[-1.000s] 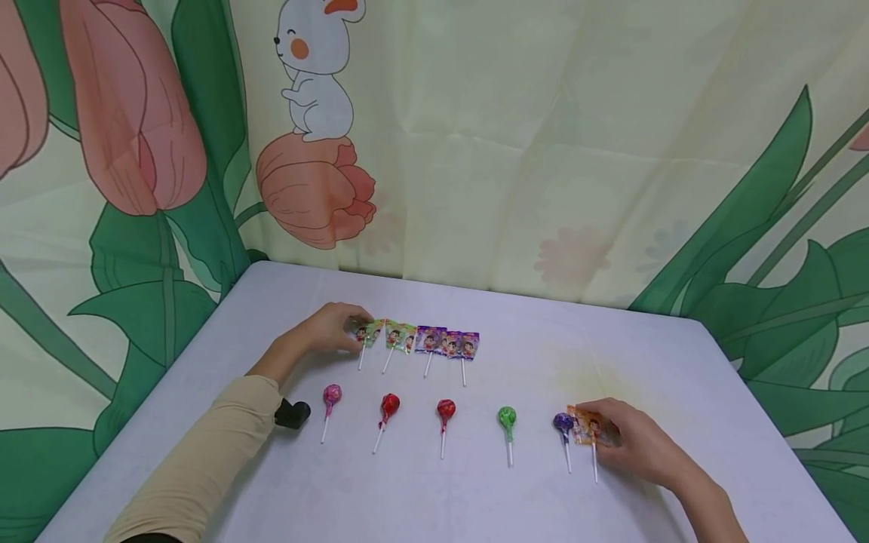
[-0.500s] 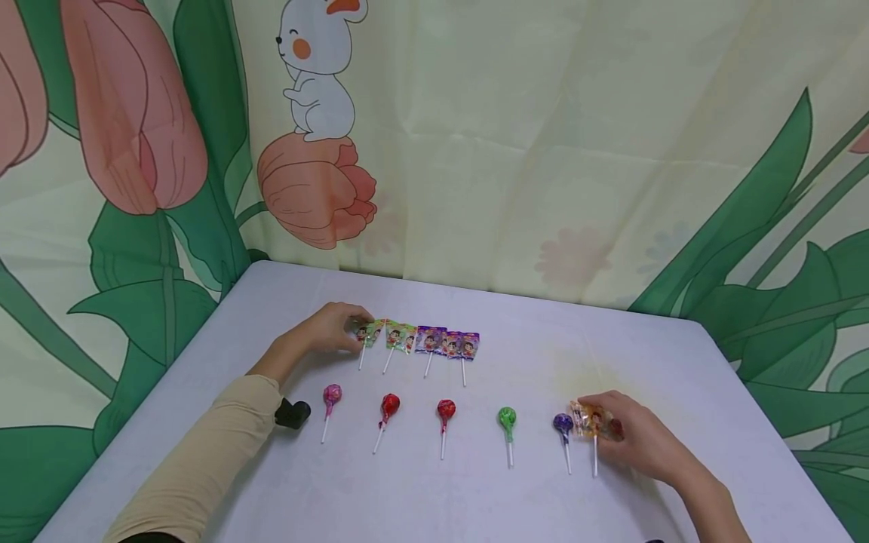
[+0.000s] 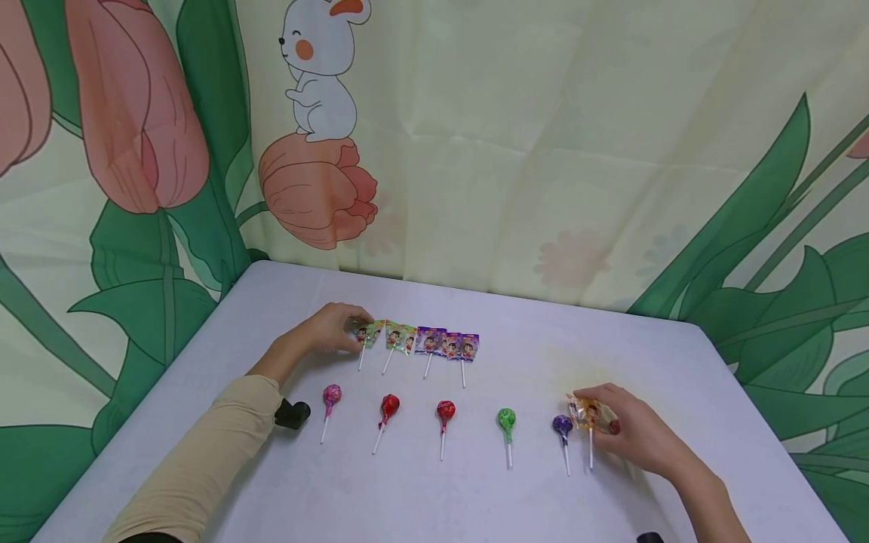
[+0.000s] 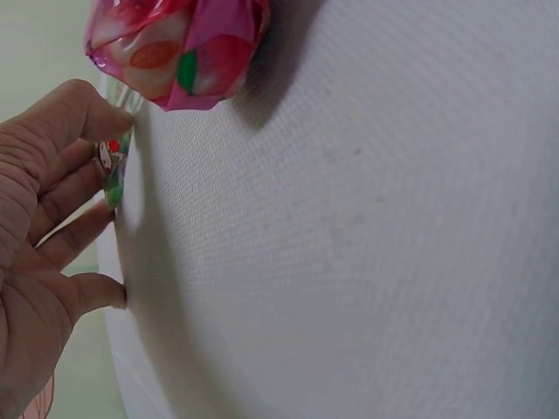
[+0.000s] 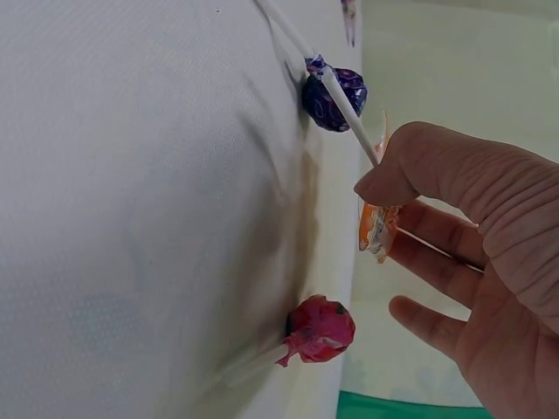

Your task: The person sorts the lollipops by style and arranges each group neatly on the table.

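Observation:
My right hand point(image 3: 641, 430) pinches a flat orange-wrapped lollipop point(image 3: 589, 414) between thumb and fingers, its white stick pointing toward me. Close to its left lies a purple ball lollipop point(image 3: 563, 424). A pinkish-red ball lollipop point(image 5: 320, 330) lies by the right hand in the right wrist view, mostly hidden by the hand in the head view. At the back left, my left hand point(image 3: 334, 327) holds the edge of a green-wrapped flat lollipop point(image 3: 370, 332). That one begins a row with another green lollipop point(image 3: 400, 336) and two purple-wrapped ones point(image 3: 431, 341).
A front row on the white table point(image 3: 407, 498) has a pink ball lollipop point(image 3: 332, 394), two red ones point(image 3: 390, 405) and a green one point(image 3: 506, 419), spaced apart. A black wrist device point(image 3: 293, 415) shows beside the left sleeve. A printed curtain point(image 3: 475, 151) hangs behind.
My right hand has shifted the orange-wrapped lollipop slightly left and away from me, and it now tilts. More of the red ball lollipop beneath the hand shows. The left hand stays put.

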Available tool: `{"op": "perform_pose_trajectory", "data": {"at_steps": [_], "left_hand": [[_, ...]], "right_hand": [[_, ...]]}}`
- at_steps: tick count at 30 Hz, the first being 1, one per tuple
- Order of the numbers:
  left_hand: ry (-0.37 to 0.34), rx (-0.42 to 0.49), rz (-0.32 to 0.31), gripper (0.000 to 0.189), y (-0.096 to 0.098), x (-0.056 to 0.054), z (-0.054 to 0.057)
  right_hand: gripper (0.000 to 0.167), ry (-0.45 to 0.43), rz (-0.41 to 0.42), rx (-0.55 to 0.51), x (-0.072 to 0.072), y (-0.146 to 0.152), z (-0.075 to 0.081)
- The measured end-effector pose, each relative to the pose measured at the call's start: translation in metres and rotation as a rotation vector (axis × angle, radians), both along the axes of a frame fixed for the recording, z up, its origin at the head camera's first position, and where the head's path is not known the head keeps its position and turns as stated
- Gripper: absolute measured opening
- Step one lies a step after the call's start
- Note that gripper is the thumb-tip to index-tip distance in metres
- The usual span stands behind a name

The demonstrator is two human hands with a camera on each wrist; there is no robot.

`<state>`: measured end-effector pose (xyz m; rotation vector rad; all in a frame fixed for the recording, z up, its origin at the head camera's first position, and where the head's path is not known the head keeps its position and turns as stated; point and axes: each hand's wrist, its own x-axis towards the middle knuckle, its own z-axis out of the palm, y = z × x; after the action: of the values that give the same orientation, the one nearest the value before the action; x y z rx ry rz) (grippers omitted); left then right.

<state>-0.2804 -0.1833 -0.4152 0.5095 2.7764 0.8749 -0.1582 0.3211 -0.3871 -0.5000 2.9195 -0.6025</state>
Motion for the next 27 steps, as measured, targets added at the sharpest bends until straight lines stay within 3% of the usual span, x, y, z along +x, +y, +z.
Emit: {"op": "perform_pose_trajectory", "data": {"at_steps": [10,20,27], "left_hand": [[0.006,-0.007,-0.006,0.052,0.000,0.000,0.000],[0.000,0.002,0.005,0.052,-0.001,0.001,0.000],[0.064,0.003,-0.042,0.048,-0.001,0.002,0.000]], "right_hand": [[0.058,0.061,0.024,-0.011,-0.002,-0.010,0.003],[0.057,0.066,0.024,-0.005,-0.009,-0.022,0.009],[0.057,0.078,0.047,-0.025,-0.015,-0.029,0.009]]}}
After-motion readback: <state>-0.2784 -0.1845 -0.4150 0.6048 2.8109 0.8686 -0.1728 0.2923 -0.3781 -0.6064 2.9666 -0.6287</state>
